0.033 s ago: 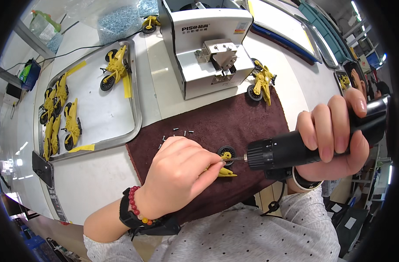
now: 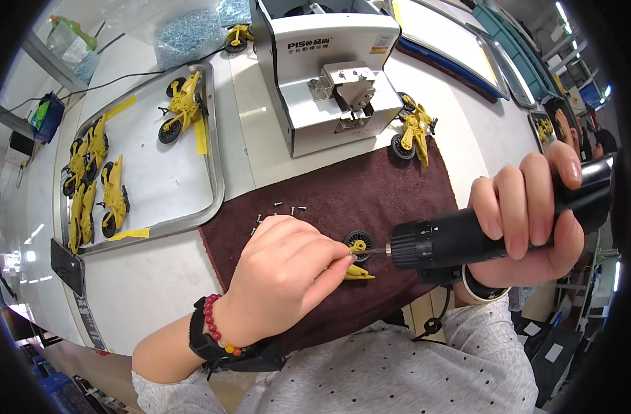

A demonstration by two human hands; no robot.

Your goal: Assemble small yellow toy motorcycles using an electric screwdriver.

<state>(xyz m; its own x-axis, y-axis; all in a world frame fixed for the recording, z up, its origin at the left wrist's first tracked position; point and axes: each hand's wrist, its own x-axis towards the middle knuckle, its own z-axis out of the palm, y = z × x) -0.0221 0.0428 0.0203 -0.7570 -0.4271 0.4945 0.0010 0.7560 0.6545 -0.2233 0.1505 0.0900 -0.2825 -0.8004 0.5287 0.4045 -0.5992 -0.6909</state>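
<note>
My right hand (image 2: 529, 214) is wrapped round a black electric screwdriver (image 2: 443, 241) that lies level and points left. Its thin bit (image 2: 376, 251) reaches to the fingertips of my left hand (image 2: 288, 272). Thumb and forefinger of that hand are pinched together at the bit's end; what they hold there is too small to make out. Under those fingers a yellow toy motorcycle (image 2: 360, 273) with a black wheel (image 2: 357, 239) lies on a brown cloth (image 2: 315, 193), mostly covered by the hand. Several small screws (image 2: 293, 210) are scattered on the cloth just beyond my left hand.
A silver screw-feeding machine (image 2: 336, 76) stands behind the cloth, another yellow toy motorcycle (image 2: 415, 130) at its right. On the left, a metal tray (image 2: 156, 179) bears several more. A bag of screws (image 2: 188, 38) sits at the back. A phone (image 2: 68, 265) rests by the tray.
</note>
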